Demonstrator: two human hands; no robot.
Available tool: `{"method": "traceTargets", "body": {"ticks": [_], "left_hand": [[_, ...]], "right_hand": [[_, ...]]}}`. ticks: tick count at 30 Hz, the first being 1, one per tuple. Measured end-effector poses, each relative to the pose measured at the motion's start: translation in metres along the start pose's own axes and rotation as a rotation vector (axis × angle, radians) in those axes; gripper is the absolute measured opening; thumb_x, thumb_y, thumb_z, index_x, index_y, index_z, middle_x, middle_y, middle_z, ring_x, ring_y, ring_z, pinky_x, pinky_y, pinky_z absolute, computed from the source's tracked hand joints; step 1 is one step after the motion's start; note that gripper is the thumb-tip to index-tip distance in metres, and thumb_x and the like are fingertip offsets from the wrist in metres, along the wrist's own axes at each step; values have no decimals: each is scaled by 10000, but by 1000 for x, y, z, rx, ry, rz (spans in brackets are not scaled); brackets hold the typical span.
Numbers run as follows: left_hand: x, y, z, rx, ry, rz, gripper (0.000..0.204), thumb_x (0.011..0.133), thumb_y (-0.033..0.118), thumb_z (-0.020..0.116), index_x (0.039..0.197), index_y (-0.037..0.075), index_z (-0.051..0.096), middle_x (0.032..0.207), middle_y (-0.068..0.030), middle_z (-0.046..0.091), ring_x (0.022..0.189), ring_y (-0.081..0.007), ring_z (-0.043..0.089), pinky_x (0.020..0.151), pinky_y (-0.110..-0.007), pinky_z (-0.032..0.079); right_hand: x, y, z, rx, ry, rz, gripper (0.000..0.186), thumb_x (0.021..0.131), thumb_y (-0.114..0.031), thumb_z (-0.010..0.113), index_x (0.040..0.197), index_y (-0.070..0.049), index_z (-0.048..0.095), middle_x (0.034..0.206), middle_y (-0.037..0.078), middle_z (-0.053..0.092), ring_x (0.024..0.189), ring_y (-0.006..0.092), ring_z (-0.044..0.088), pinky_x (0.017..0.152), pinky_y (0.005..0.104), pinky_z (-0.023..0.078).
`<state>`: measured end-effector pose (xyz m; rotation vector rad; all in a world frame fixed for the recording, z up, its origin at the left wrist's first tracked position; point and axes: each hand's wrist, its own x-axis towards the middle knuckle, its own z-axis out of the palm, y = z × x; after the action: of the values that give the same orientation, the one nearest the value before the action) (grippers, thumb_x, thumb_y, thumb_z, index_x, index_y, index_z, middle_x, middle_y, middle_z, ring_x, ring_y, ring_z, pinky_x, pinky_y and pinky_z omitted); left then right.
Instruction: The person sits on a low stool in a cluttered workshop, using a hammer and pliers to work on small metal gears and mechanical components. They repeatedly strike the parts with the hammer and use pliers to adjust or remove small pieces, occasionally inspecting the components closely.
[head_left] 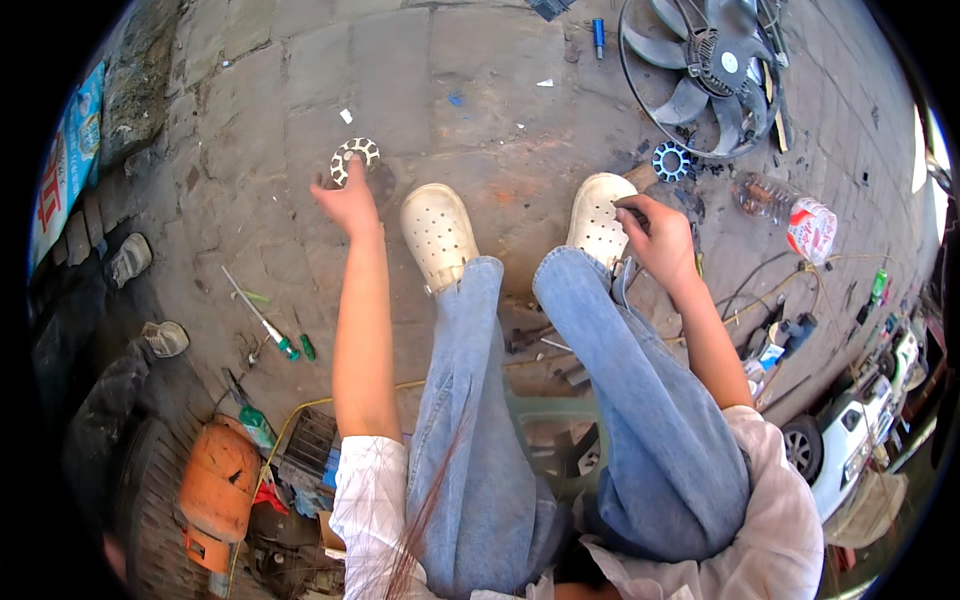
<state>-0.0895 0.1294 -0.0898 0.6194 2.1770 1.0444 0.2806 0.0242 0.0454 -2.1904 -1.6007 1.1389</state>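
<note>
My left hand (pixel 352 208) reaches out ahead of my left shoe, its index finger over a cream slotted ring (pixel 345 153) that looks like a motor's stator core. The fingers seem to grip the ring at its near edge; the grip underneath is hidden. Beside my right shoe, my right hand (pixel 664 240) is closed, thumb and fingers pinched together. Something small and dark may be between its fingertips, too small to name. Beyond that hand, a blue slotted ring (pixel 671 161) of similar shape lies on the ground among dark scraps.
A fan (pixel 712 65) in a round frame lies far right, with a clear plastic bottle (pixel 765 198) nearer. A blue cylinder (pixel 598 38) lies beyond. Left are a screwdriver (pixel 268 325) and an orange tank (pixel 218 482). My cream clogs (pixel 438 232) stand on the paving.
</note>
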Motion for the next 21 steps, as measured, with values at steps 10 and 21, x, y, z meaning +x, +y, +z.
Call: {"method": "traceTargets", "body": {"ticks": [10,21], "left_hand": [[32,6,-13,80,-287,-239,459,754,261,772,1064,-56,653,1015,-108,675,852,-184,639,755,-321,498],[12,42,7,-152,-517,-300,409,781,48,740,1147,-47,581,1063,-108,655,963,-188,631,823,-317,501]], "right_hand": [[-35,101,19,34,170,201,189,850,-214,668,929,-47,704,723,186,658,632,313,654,594,378,504],[-3,159,18,240,322,366,246,846,-200,648,951,18,690,803,147,717,753,212,704,707,309,531]]}}
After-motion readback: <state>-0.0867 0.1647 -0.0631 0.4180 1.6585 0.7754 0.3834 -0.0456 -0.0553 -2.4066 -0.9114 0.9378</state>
